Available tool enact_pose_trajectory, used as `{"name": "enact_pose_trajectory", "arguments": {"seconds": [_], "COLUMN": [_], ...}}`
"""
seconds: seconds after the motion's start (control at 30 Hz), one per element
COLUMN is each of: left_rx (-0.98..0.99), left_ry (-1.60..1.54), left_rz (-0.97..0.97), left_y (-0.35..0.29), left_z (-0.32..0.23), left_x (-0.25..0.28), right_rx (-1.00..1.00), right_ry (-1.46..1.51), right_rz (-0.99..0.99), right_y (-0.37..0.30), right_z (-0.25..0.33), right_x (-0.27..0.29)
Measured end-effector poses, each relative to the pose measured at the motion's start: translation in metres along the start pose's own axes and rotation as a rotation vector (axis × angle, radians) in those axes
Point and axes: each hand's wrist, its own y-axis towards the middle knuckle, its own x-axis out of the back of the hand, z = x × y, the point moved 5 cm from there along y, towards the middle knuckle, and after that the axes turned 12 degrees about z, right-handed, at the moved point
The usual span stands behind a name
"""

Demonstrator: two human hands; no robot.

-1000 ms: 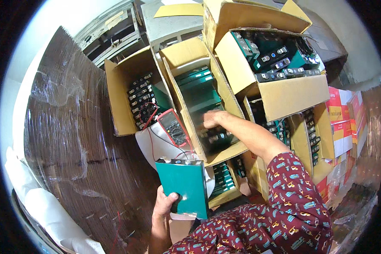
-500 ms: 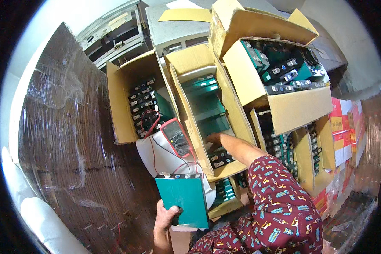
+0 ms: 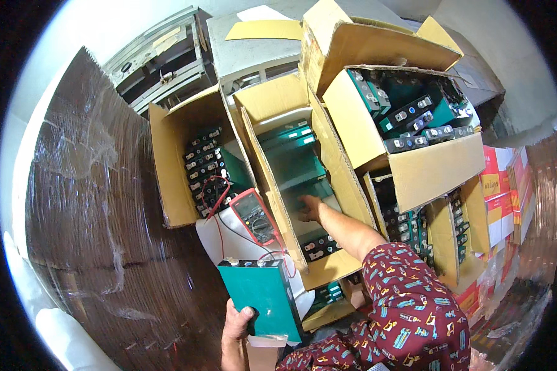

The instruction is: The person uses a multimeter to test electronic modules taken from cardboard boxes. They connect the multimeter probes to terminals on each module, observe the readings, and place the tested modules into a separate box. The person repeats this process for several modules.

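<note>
With the left hand (image 3: 236, 326) gripping a teal battery cell (image 3: 263, 298) at 6 o'clock, the right hand (image 3: 309, 207), fingers spread, reaches into the centre carton (image 3: 340, 170); next likely requires grasping another cell.

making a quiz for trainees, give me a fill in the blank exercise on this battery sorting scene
1. The left hand holds a ____ rectangular battery cell.
2. The right hand reaches down into an open ____ box.
3. A red multimeter lies on a ____ sheet between two boxes.
4. The right arm wears a dark red ____ sleeve.

Missing words: teal; cardboard; white; patterned
</note>
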Motion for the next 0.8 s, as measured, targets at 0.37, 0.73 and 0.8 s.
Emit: {"name": "enact_pose_trajectory", "arguments": {"seconds": [0.37,0.73,0.8], "left_rx": [0.032,0.018,-0.031], "left_ry": [0.003,-0.020,0.011], "left_rz": [-0.023,-0.076,-0.122], "left_y": [0.013,0.009,0.006], "left_z": [-0.011,0.000,0.004], "left_x": [-0.014,-0.009,-0.003], "right_rx": [0.069,-0.033,-0.099], "right_ry": [0.067,0.052,0.076], "right_rz": [-0.143,-0.192,-0.114], "right_y": [0.049,0.097,0.062], "right_z": [-0.009,-0.014,-0.014], "right_x": [0.019,0.040,0.015]}}
